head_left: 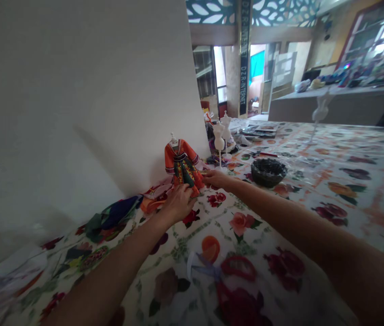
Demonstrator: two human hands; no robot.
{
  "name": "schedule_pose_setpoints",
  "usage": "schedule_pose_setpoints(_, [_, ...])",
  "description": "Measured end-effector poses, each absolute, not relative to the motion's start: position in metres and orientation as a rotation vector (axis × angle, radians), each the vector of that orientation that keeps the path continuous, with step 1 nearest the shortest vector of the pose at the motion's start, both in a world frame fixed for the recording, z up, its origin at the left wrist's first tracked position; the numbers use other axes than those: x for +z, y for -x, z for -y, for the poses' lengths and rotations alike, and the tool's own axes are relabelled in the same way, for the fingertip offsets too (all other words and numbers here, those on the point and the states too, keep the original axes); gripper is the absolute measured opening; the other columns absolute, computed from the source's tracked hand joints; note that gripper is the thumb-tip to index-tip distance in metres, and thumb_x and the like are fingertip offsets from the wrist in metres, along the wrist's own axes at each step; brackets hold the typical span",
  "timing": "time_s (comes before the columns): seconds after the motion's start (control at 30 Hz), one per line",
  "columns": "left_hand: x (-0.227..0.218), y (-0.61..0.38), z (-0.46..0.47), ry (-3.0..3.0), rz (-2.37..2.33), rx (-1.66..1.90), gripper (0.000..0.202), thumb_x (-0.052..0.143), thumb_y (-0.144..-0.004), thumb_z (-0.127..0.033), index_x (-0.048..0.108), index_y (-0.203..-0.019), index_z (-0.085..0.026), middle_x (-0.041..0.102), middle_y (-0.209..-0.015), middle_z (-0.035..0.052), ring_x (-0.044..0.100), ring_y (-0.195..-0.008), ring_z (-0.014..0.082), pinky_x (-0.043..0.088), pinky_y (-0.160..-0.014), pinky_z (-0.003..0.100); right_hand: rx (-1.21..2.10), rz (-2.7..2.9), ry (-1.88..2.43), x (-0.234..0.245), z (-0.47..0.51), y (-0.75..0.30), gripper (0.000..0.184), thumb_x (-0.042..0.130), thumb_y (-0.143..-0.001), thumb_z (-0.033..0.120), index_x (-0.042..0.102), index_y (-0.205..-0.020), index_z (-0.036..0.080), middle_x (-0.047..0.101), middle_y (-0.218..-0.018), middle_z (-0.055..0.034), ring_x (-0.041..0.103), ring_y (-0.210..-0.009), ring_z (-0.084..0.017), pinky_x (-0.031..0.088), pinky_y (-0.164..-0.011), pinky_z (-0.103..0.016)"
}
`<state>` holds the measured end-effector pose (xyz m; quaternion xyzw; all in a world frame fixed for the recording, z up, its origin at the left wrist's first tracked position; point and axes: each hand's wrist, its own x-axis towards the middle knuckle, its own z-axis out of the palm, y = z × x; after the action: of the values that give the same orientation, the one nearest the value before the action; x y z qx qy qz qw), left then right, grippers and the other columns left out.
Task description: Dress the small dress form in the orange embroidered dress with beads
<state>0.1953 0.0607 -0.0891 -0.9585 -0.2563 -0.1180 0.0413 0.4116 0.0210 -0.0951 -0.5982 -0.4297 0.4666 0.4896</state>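
Note:
A small orange dress [189, 149] with a dark green, flower-banded skirt hangs on a miniature dress form against the wall. My left hand [179, 203] is at the front of its skirt hem, fingers bent in against the cloth. At the hem's right side, my right hand [218, 179] pinches the orange edge between its fingertips. Parts of the fingers of both hands are hard to make out. Nearer to me, between my forearms, lie red-handled scissors [237, 268], blurred. Folded coloured fabric [120, 212] lies left of the dress along the wall.
Two bare white mini dress forms [219, 137] stand behind my right hand, and another [320, 111] stands farther right. A dark bowl [268, 173] rests on the flowered tablecloth [300, 199]. The white wall [93, 90] borders the left. A cluttered counter [337, 93] is at the back.

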Motion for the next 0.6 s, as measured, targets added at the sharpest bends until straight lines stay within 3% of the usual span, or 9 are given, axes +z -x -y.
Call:
schedule_pose_setpoints(0.1, [-0.088,-0.193,-0.061,2.944,0.730,-0.352,0.020,0.057,-0.094,-0.027,0.066,-0.108,-0.016,0.059,-0.135,0.0197,0.056,-0.127,0.0338,0.046,-0.110,0.053,1.018,1.052,1.533,-0.093,-0.031,-0.413,0.022,0.065,-0.097,0.031,0.066,-0.108,0.013,0.068,-0.098,-0.0042,0.065,-0.077,-0.013,0.057,-0.066,-0.027])
schedule_pose_setpoints(0.2, [-0.083,-0.194,-0.059,2.952,0.660,-0.350,0.016,0.057,-0.093,-0.025,0.066,-0.104,-0.018,0.061,-0.131,0.0175,0.058,-0.123,0.0318,0.048,-0.108,0.050,0.952,1.033,1.577,-0.092,-0.043,-0.410,0.034,0.062,-0.098,0.036,0.061,-0.125,0.016,0.064,-0.123,-0.0094,0.066,-0.103,-0.022,0.058,-0.087,-0.042])
schedule_pose_setpoints(0.47, [-0.075,-0.205,-0.060,2.931,0.614,-0.380,0.022,0.048,-0.098,-0.027,0.065,-0.105,-0.015,0.065,-0.122,0.0159,0.060,-0.118,0.0311,0.049,-0.106,0.049,0.780,0.954,1.552,-0.096,-0.056,-0.390,0.036,0.063,-0.097,0.036,0.061,-0.127,0.016,0.062,-0.128,-0.0103,0.064,-0.110,-0.024,0.056,-0.092,-0.045])
schedule_pose_setpoints(0.6, [-0.083,-0.211,-0.068,2.920,0.694,-0.373,0.024,0.054,-0.095,-0.025,0.064,-0.114,-0.015,0.062,-0.129,0.0178,0.060,-0.121,0.0312,0.050,-0.107,0.047,0.888,0.974,1.464,-0.108,-0.051,-0.379,0.034,0.063,-0.098,0.036,0.062,-0.126,0.016,0.063,-0.127,-0.0099,0.065,-0.108,-0.023,0.057,-0.091,-0.044])
